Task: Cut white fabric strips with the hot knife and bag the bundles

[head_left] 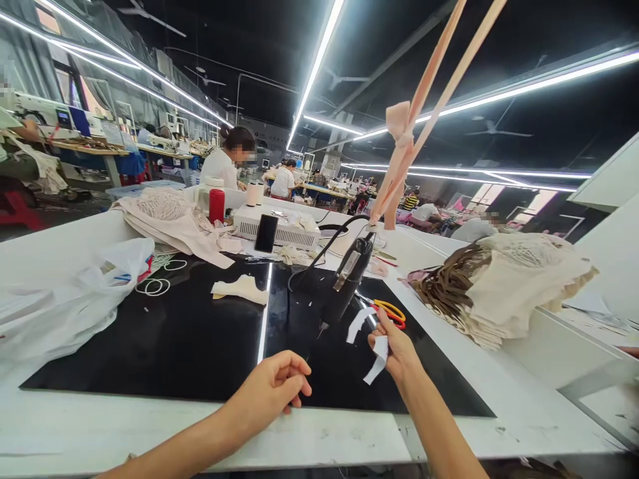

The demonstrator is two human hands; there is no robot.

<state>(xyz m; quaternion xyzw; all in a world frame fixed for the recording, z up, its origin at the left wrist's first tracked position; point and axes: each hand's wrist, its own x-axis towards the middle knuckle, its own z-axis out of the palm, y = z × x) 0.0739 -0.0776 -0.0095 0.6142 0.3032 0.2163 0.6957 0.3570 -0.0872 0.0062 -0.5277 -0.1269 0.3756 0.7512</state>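
Note:
My right hand (397, 349) is closed on a white curved strip (379, 362), whose ends stick out past the fingers; it could be paper or fabric. Just beyond those fingers lie scissors with yellow and red handles (392, 313). My left hand (279, 382) hovers over the near edge of the black mat (194, 359), fingers loosely curled and nothing visible in them. Between and beyond both hands, a black handheld tool (349, 276) with a narrow tip hangs from knotted peach straps (402, 143). A cream fabric piece (240, 289) lies flat farther back on the mat.
At left sit a white plastic bag (94, 299) and white cord rings (153, 287). A phone (266, 233) leans against a white vented box (294, 233) near a red thread spool (216, 205). Stacked cream fabric (519, 286) stands right. A co-worker (222, 166) sits beyond the table.

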